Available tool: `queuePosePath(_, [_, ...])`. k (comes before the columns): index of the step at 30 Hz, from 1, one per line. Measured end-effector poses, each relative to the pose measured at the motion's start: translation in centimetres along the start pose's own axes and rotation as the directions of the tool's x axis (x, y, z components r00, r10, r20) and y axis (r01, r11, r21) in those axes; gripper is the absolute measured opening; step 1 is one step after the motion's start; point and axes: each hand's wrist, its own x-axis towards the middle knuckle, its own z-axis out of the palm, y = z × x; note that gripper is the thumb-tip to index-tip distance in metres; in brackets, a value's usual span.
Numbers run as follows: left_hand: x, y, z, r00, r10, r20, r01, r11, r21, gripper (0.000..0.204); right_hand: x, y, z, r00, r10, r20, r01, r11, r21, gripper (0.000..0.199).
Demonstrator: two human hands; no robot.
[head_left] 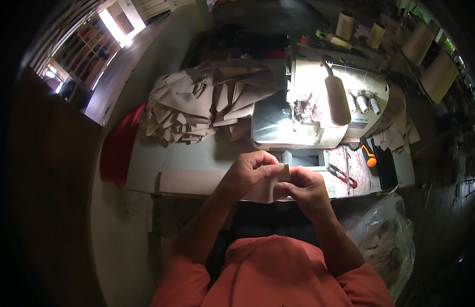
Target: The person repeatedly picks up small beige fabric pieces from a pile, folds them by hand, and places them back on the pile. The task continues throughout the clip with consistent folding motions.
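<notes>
Between my two hands, near the table's front edge, is a small piece of beige fabric (266, 190). My left hand (247, 174) pinches its upper edge between thumb and fingers. On its right side, my right hand (308, 190) grips the cloth, with thumb and forefinger closed on it. The piece hangs slightly folded between them. Just beyond my hands stands a sewing machine (319, 135), brightly lit around its needle area. A flat pale strip (189, 181) lies along the front edge, left of my hands; whether it joins the held cloth I cannot tell.
A heap of beige fabric pieces (181, 105) covers the table's back left. Red-handled thread snips (342, 175) and an orange-handled tool (369, 156) lie at right. Thread cones (419, 43) stand at far right. A clear plastic bag (388, 235) of scraps hangs below.
</notes>
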Motion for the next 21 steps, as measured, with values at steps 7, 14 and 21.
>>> queuePosePath(7, [1.7, 1.0, 0.8, 0.956, 0.242, -0.165, -0.185, 0.935, 0.303, 0.007, 0.4, 0.3, -1.0, 0.996, 0.044, -0.08, -0.04, 0.998, 0.05, 0.018])
queuePosePath(14, [6.3, 0.3, 0.4, 0.826, 0.556, 0.093, -0.388, 0.442, 0.808, 0.01, 3.3, 1.5, -2.6, 0.961, -0.092, -0.259, 0.112, 0.992, 0.064, 0.027])
queuePosePath(21, [7.6, 0.6, -0.2, 0.883, 0.45, 0.135, -0.343, 0.42, 0.84, 0.015, 3.5, 2.1, -2.6, 0.947, -0.121, -0.297, 0.126, 0.992, -0.002, 0.019])
